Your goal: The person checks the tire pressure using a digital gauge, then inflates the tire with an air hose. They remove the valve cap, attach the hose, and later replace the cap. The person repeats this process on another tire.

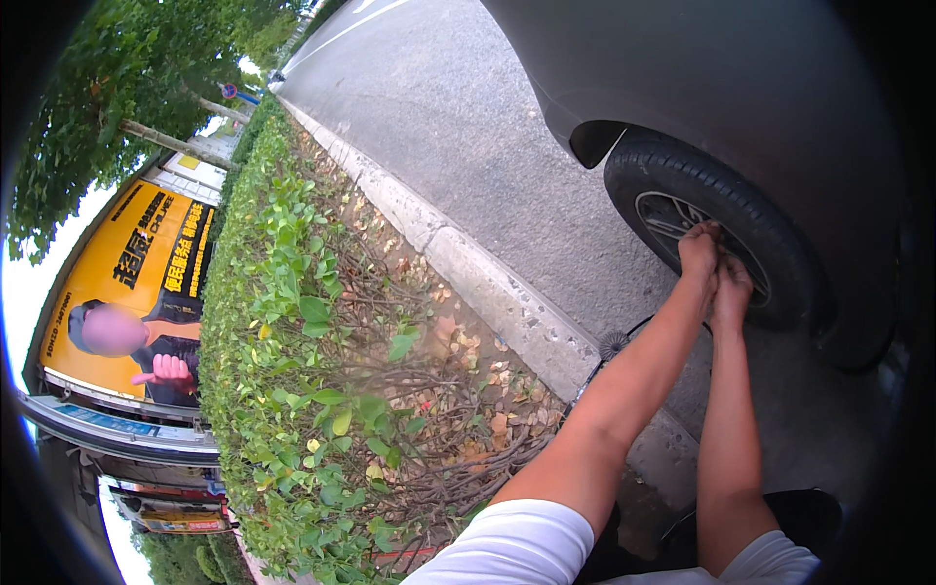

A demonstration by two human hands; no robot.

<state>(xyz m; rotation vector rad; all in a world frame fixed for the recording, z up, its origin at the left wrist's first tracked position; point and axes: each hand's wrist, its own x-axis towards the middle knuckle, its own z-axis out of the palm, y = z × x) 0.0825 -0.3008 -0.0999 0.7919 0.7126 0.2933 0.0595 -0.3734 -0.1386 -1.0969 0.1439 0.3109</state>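
Both my arms reach out to the car wheel (647, 216), a black tire around a silver spoked rim. My left hand (698, 248) is at the rim with its fingers pinched together. Just below and touching it, my right hand (731, 285) also has its fingers closed by the spokes. Whatever lies between the fingertips is too small and too covered to name. A thin black hose or cable (639, 328) shows beside my left forearm. It runs near a round grey ribbed object (613, 344) at the curb, partly hidden by that arm.
The dark grey car body (702, 88) overhangs the wheel at right. A concrete curb (458, 255) slants between the asphalt road (439, 117) and a bed of dry leaves and bare stems. A green hedge (283, 390) lines the left, with a yellow billboard (117, 292) beyond.
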